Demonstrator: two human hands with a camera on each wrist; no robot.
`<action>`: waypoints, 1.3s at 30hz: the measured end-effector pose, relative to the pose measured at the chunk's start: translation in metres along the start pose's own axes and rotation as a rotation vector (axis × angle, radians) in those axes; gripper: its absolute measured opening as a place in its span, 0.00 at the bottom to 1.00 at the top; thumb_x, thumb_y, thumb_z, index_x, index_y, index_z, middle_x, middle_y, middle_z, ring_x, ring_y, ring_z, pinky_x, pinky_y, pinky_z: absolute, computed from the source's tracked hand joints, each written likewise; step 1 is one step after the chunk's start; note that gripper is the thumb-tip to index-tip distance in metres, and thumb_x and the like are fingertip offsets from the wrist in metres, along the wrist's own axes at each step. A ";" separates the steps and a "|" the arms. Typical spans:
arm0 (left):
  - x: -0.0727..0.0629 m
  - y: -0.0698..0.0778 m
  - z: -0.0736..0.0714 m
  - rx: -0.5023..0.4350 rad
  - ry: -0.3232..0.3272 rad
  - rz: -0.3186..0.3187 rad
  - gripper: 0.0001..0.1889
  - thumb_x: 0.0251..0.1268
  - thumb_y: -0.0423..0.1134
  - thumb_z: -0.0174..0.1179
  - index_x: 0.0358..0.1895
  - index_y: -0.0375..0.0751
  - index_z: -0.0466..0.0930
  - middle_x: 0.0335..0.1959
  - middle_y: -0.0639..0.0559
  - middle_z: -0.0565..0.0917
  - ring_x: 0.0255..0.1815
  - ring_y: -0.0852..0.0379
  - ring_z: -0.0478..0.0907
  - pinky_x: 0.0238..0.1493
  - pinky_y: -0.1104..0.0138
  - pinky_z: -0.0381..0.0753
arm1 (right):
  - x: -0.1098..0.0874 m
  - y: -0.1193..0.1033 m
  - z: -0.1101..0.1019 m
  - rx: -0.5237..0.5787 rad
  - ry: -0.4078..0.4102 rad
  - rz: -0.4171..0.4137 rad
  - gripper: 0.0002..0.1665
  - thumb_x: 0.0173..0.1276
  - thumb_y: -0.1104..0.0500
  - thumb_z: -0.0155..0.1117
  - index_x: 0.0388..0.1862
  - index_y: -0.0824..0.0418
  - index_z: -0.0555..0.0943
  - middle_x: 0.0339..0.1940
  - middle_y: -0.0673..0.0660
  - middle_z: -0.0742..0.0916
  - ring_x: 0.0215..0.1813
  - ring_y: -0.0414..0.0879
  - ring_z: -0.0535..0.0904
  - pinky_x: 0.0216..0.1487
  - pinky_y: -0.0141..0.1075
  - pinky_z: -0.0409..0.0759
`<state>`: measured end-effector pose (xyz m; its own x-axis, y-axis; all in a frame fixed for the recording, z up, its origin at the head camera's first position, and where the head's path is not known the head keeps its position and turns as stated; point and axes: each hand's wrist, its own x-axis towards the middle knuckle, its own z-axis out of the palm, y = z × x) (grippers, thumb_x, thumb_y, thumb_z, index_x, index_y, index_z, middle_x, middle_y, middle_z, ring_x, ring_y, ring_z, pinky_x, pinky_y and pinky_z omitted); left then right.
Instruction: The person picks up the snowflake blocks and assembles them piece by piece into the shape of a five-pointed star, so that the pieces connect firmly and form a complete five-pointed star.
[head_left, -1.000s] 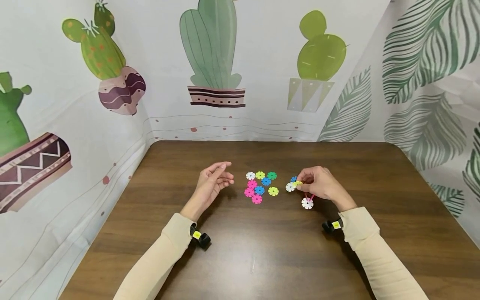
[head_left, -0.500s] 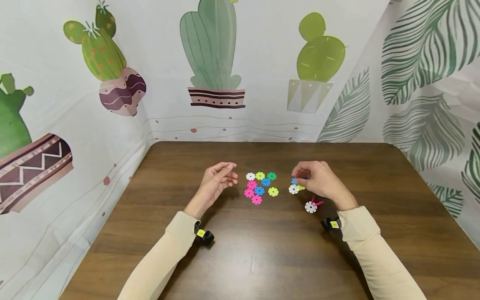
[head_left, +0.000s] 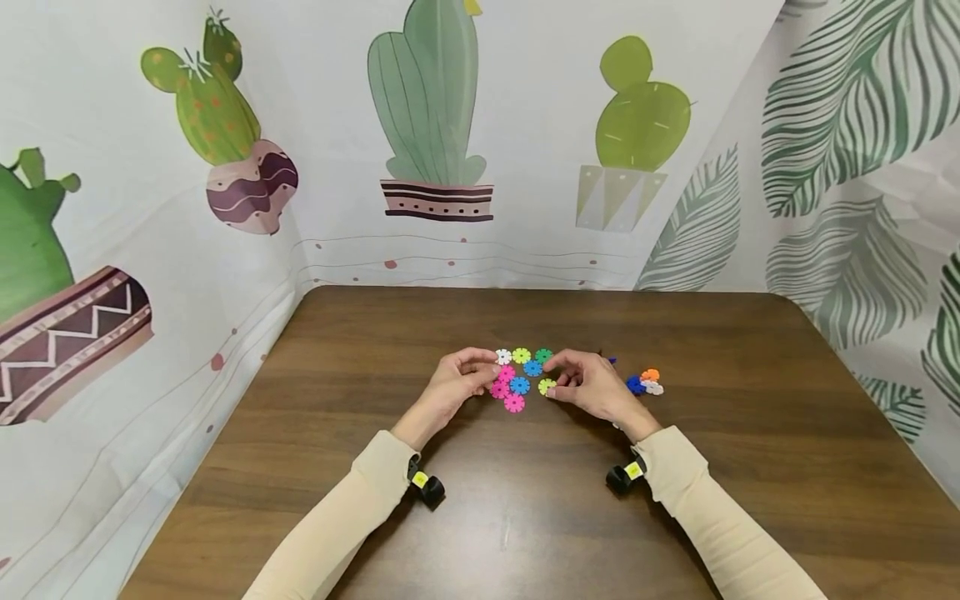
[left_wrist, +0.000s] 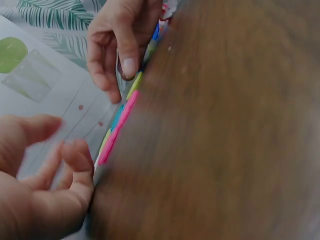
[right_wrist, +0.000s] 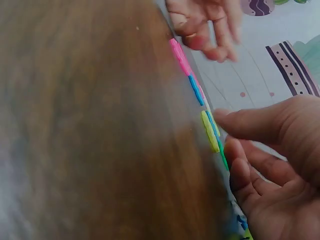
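Several notched plastic discs lie flat in a cluster on the table: a white disc [head_left: 503, 357], a green disc [head_left: 543, 356], blue discs [head_left: 520, 386], pink discs [head_left: 514, 403] and yellow discs [head_left: 521, 356]. My left hand [head_left: 457, 383] is at the cluster's left side, fingers loosely bent, and holds nothing. On the opposite side, my right hand [head_left: 592, 385] hovers by a yellow disc [head_left: 546, 387] with thumb and fingertips near its edge. In the right wrist view a gap shows between the thumb [right_wrist: 245, 122] and fingers, with nothing pinched.
Right of my right hand lie an orange disc [head_left: 651, 375], a white disc [head_left: 653, 388] and a dark blue disc [head_left: 636, 385]. Other pieces are partly hidden behind that hand. The wooden table [head_left: 495, 508] meets a cactus-print cloth [head_left: 525, 250] at its far edge.
My right hand has let go of a yellow disc on the right and moved left to the cluster. My left hand has moved right, up to the cluster's edge.
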<state>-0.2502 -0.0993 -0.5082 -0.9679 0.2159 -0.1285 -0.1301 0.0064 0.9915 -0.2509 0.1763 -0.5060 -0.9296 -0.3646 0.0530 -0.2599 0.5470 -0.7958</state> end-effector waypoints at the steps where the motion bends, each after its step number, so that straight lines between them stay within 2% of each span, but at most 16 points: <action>1: -0.001 -0.001 0.001 0.054 0.005 0.007 0.20 0.70 0.30 0.70 0.62 0.29 0.82 0.42 0.50 0.89 0.35 0.60 0.83 0.36 0.71 0.79 | 0.000 0.000 0.000 -0.011 0.002 0.004 0.18 0.66 0.61 0.81 0.54 0.56 0.87 0.36 0.56 0.89 0.36 0.47 0.81 0.34 0.34 0.78; 5: -0.005 -0.002 0.002 0.303 0.018 0.078 0.20 0.61 0.30 0.76 0.57 0.35 0.85 0.46 0.43 0.91 0.34 0.60 0.81 0.37 0.70 0.80 | 0.001 -0.001 0.000 -0.045 -0.004 0.007 0.17 0.67 0.61 0.80 0.53 0.56 0.88 0.36 0.54 0.87 0.36 0.47 0.79 0.34 0.34 0.77; 9: -0.007 0.000 0.003 0.490 0.041 0.143 0.20 0.57 0.31 0.79 0.53 0.40 0.86 0.44 0.44 0.92 0.33 0.59 0.81 0.36 0.70 0.80 | 0.002 -0.002 0.001 -0.039 -0.005 -0.010 0.15 0.67 0.61 0.80 0.52 0.57 0.88 0.40 0.55 0.88 0.40 0.47 0.79 0.38 0.33 0.78; 14: -0.009 0.002 0.006 0.569 0.020 0.159 0.18 0.61 0.29 0.76 0.54 0.42 0.86 0.42 0.46 0.92 0.32 0.60 0.81 0.37 0.70 0.81 | 0.001 -0.001 0.002 -0.028 0.009 -0.024 0.16 0.67 0.63 0.80 0.51 0.57 0.87 0.45 0.56 0.90 0.45 0.48 0.81 0.44 0.33 0.80; 23: -0.012 0.004 0.011 0.761 -0.043 0.247 0.18 0.65 0.34 0.76 0.56 0.43 0.85 0.46 0.46 0.91 0.31 0.60 0.77 0.36 0.70 0.76 | -0.002 -0.004 0.002 -0.020 0.051 -0.001 0.16 0.67 0.65 0.78 0.52 0.56 0.87 0.46 0.57 0.91 0.44 0.48 0.85 0.43 0.38 0.82; 27: -0.012 0.006 0.011 0.793 -0.063 0.272 0.17 0.65 0.33 0.76 0.54 0.43 0.85 0.45 0.46 0.90 0.30 0.60 0.76 0.35 0.71 0.75 | 0.000 -0.003 -0.001 -0.038 0.114 -0.020 0.15 0.67 0.65 0.78 0.50 0.56 0.87 0.45 0.57 0.92 0.42 0.47 0.86 0.43 0.37 0.82; 32: -0.012 0.006 0.010 0.791 -0.078 0.306 0.18 0.63 0.30 0.77 0.55 0.42 0.85 0.42 0.47 0.88 0.35 0.58 0.79 0.41 0.69 0.79 | 0.000 -0.003 -0.001 -0.035 0.204 -0.056 0.12 0.67 0.64 0.79 0.48 0.56 0.88 0.43 0.56 0.93 0.41 0.47 0.85 0.42 0.32 0.82; 35: -0.010 0.007 0.010 0.744 -0.082 0.299 0.17 0.64 0.29 0.76 0.55 0.42 0.86 0.40 0.47 0.86 0.36 0.57 0.82 0.43 0.69 0.82 | -0.001 -0.005 0.003 -0.012 0.236 -0.074 0.12 0.67 0.62 0.80 0.47 0.55 0.89 0.42 0.56 0.93 0.41 0.46 0.86 0.42 0.30 0.83; 39: -0.010 0.011 0.008 0.630 -0.036 0.269 0.13 0.65 0.29 0.75 0.51 0.41 0.88 0.37 0.48 0.87 0.34 0.60 0.83 0.38 0.70 0.83 | -0.004 -0.016 0.011 0.040 0.207 -0.126 0.12 0.67 0.60 0.81 0.47 0.55 0.89 0.41 0.55 0.93 0.40 0.43 0.87 0.41 0.30 0.84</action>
<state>-0.2404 -0.0940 -0.4954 -0.9400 0.3215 0.1142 0.2741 0.5125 0.8138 -0.2402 0.1605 -0.5002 -0.9253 -0.2634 0.2728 -0.3705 0.4753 -0.7980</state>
